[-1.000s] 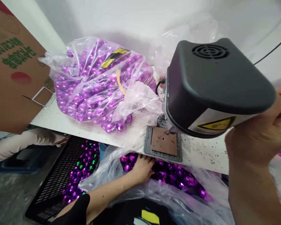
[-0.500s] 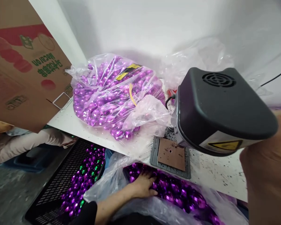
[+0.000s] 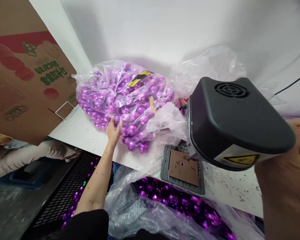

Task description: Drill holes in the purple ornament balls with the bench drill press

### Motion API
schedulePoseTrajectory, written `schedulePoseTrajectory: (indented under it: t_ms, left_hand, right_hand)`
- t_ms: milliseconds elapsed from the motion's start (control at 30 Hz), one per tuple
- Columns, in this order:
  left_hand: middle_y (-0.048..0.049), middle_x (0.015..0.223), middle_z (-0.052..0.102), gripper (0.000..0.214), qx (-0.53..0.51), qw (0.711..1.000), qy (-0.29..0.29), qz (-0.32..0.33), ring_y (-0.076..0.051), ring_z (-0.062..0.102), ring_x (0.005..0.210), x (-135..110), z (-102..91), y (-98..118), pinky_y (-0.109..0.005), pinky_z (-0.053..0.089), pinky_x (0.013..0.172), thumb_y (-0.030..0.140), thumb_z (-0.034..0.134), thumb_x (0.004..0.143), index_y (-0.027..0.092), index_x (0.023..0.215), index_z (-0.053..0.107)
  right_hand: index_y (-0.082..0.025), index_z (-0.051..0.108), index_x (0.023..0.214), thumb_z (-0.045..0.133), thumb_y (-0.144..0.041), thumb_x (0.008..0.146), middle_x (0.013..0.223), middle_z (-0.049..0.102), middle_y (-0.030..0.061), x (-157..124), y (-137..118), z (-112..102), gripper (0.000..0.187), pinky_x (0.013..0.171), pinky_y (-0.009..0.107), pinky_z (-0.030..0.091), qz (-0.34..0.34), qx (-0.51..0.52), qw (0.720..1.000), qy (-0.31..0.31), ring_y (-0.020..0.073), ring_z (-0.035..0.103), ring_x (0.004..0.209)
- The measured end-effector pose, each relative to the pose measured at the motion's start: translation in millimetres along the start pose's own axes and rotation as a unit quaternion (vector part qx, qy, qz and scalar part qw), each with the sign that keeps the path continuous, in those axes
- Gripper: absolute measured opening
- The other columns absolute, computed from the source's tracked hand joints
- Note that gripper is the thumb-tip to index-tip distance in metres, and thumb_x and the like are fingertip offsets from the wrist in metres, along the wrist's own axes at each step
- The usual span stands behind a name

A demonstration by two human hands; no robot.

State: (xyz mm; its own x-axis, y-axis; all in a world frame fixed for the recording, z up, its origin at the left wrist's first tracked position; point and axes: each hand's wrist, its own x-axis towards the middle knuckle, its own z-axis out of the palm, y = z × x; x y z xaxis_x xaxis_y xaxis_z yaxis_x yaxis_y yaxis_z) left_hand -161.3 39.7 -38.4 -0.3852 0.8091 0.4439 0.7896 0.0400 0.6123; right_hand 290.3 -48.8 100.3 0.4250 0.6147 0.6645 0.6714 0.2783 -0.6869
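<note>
Left hand (image 3: pixel 113 131) spread flat on bead bag (image 3: pixel 125 103); right hand (image 3: pixel 287 156), grip hidden, behind machine (image 3: pixel 237 120). Best gathering plastic, not beads.

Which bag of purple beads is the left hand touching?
The left hand touches the bag on the table, beside the cardboard box, not the open bag below the table edge.

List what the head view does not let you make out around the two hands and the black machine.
- Right hand: its fingers lie behind the black machine and the frame's right edge, so its grip is unclear.
- Left hand: palm pressed against the bag of purple beads; grasping or only touching, undecided.
- Yellow warning label: cut off by the housing, unreadable.
</note>
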Motion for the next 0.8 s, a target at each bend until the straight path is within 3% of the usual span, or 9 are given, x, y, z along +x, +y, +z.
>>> schedulePoseTrajectory:
  t_ms: [67,167,233,300,400,467,567,667,800]
  left_hand:
    - [-0.0155,0.119,0.068,0.063,-0.008,0.998,-0.058,0.033,-0.034,0.063,0.113,-9.9,8.0,-4.2,-0.051,0.048,0.102,0.061,0.051,0.092,0.013,0.132,0.057]
    - [-0.0208,0.14,0.059,0.07,0.0,0.993,-0.106,0.043,-0.037,0.053,0.132,-13.2,0.4,-15.4,-0.055,0.038,0.114,0.055,0.059,0.087,0.01,0.14,0.051]
    - [-0.0256,0.145,0.052,0.07,0.013,0.998,-0.058,0.004,-0.04,0.045,0.139,-15.5,-7.6,-13.0,-0.058,0.032,0.118,0.048,0.062,0.088,0.005,0.141,0.047]
    - [-0.0269,0.151,0.045,0.065,0.014,0.999,0.042,-0.017,-0.038,0.038,0.144,-27.5,-8.8,6.2,-0.058,0.027,0.121,0.04,0.056,0.093,0.004,0.146,0.04]
    - [-0.0185,0.151,0.044,0.052,-0.029,0.986,0.143,0.074,-0.031,0.038,0.144,-66.9,8.5,60.0,-0.054,0.029,0.121,0.036,0.046,0.1,0.015,0.147,0.038]
    - [-0.015,0.139,0.056,0.05,-0.04,0.984,0.037,0.168,-0.031,0.048,0.134,-95.3,28.7,95.3,-0.054,0.034,0.116,0.04,0.054,0.097,0.02,0.142,0.045]
    - [-0.0181,0.127,0.062,0.059,0.037,0.977,-0.077,0.196,-0.037,0.054,0.122,-115.9,53.3,118.1,-0.061,0.032,0.112,0.038,0.069,0.088,0.017,0.14,0.051]
    - [-0.0174,0.124,0.064,0.051,0.066,0.975,-0.1,0.187,-0.035,0.057,0.117,-108.5,54.0,101.2,-0.057,0.037,0.107,0.03,0.069,0.088,0.018,0.137,0.056]
    - [-0.0157,0.134,0.06,0.056,0.024,0.969,-0.121,0.212,-0.031,0.058,0.123,-91.7,31.3,60.0,-0.047,0.045,0.104,0.033,0.065,0.092,0.021,0.145,0.049]
  right_hand:
    - [-0.017,0.064,0.079,0.057,-0.041,0.087,0.064,0.044,-0.0023,2.2,-2.2,2.4,0.026,0.062,0.027,0.031,0.026,0.039,0.999,0.023,0.0063,0.038,0.062]
    - [-0.016,0.064,0.077,0.059,-0.047,0.087,0.062,0.045,-0.0026,3.5,-5.5,3.0,0.032,0.061,0.027,0.031,0.031,0.046,0.998,0.02,0.006,0.039,0.061]
    - [-0.016,0.065,0.078,0.059,-0.049,0.088,0.063,0.046,-0.0028,2.8,-6.7,1.8,0.035,0.061,0.026,0.031,0.022,0.039,0.999,0.012,0.0058,0.039,0.061]
    - [-0.016,0.064,0.078,0.059,-0.05,0.088,0.063,0.045,-0.0033,2.0,-6.9,0.7,0.036,0.061,0.025,0.032,0.019,0.04,0.999,0.009,0.0053,0.038,0.061]
    - [-0.016,0.062,0.076,0.062,-0.041,0.087,0.061,0.042,-0.0047,2.2,-6.0,1.0,0.027,0.063,0.025,0.035,0.03,0.054,0.998,0.012,0.0044,0.035,0.059]
    - [-0.016,0.06,0.074,0.064,-0.032,0.084,0.06,0.04,-0.0053,3.5,-5.2,2.0,0.019,0.063,0.025,0.034,0.03,0.054,0.998,0.017,0.004,0.033,0.058]
    - [-0.016,0.058,0.071,0.064,-0.029,0.082,0.059,0.038,-0.0052,5.2,-4.4,2.9,0.017,0.059,0.025,0.031,0.033,0.058,0.998,0.015,0.0043,0.032,0.056]
    - [-0.017,0.058,0.071,0.065,-0.034,0.082,0.06,0.039,-0.0048,5.4,-4.2,2.6,0.022,0.06,0.025,0.033,0.033,0.064,0.997,0.004,0.0049,0.033,0.058]
    - [-0.016,0.056,0.07,0.065,-0.034,0.081,0.06,0.037,-0.0049,5.1,-6.3,3.4,0.024,0.061,0.025,0.031,0.03,0.062,0.998,0.008,0.0045,0.032,0.059]
